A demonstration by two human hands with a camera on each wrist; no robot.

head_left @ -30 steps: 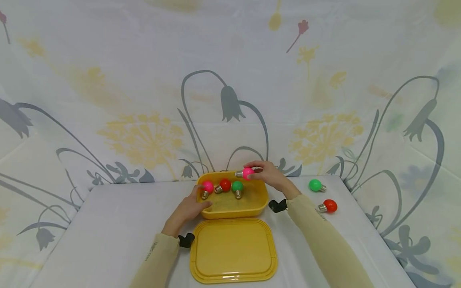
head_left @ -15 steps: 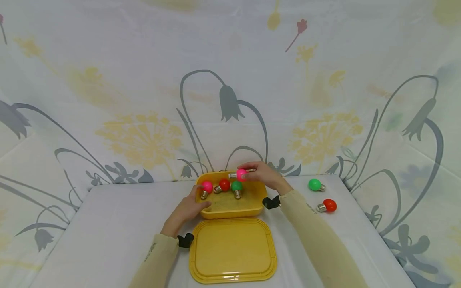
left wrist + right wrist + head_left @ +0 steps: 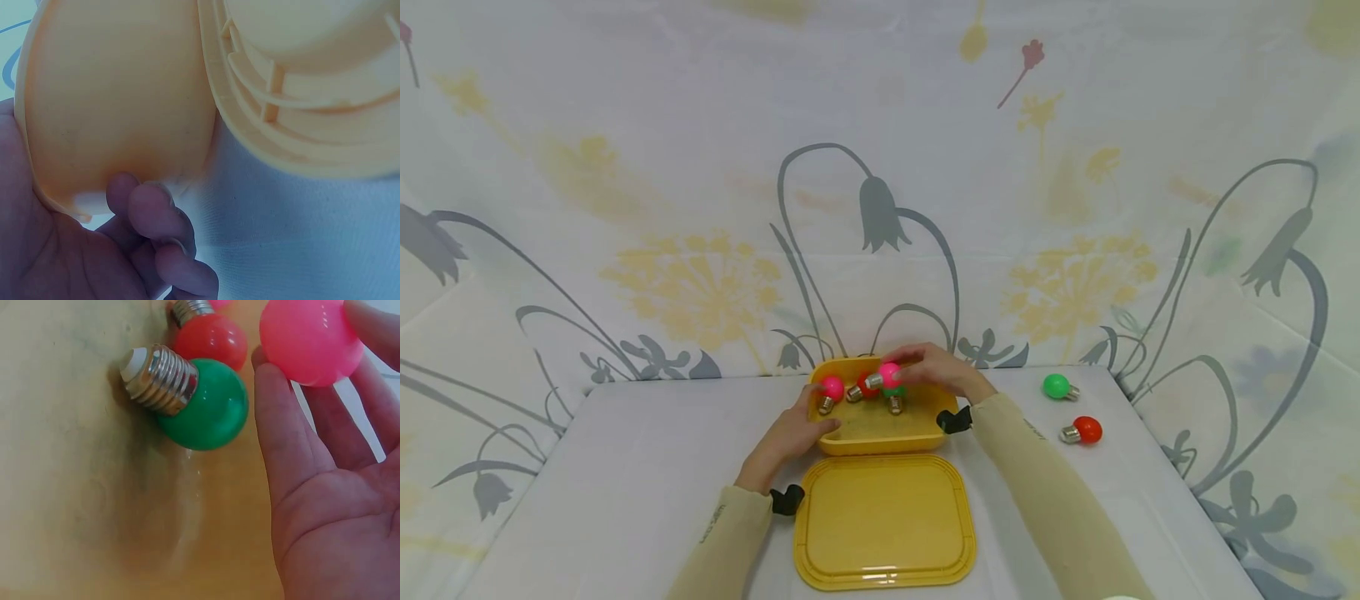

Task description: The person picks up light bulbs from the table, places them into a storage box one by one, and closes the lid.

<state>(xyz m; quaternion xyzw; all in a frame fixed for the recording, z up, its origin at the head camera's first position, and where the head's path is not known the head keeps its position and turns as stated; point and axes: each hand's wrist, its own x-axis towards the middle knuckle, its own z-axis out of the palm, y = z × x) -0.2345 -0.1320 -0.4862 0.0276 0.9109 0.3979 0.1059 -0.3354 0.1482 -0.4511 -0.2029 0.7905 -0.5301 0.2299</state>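
My right hand (image 3: 928, 367) pinches a pink light bulb (image 3: 890, 375) by its globe, above the yellow plastic box (image 3: 925, 437). Its metal screw base points left. Inside the box lie another pink bulb (image 3: 832, 387) at the left, a red bulb (image 3: 867, 388), partly covered by the held one, and a green bulb (image 3: 209, 406) just below my right fingers. My left hand (image 3: 793, 429) grips the box's left end, with the thumb at the near left corner. In the left wrist view the box wall (image 3: 125, 94) rises beside curled fingers (image 3: 153, 209).
A yellow lid (image 3: 885, 523) lies on the white tablecloth (image 3: 647, 483) in front of the box. To the right lie a green bulb (image 3: 1056, 386) and an orange-red bulb (image 3: 1086, 430). A patterned cloth backdrop (image 3: 880, 275) stands right behind the box.
My right hand has carried the pink bulb left and slightly down, from the box's back right to over the red and green bulbs. The left hand and box stay in place.
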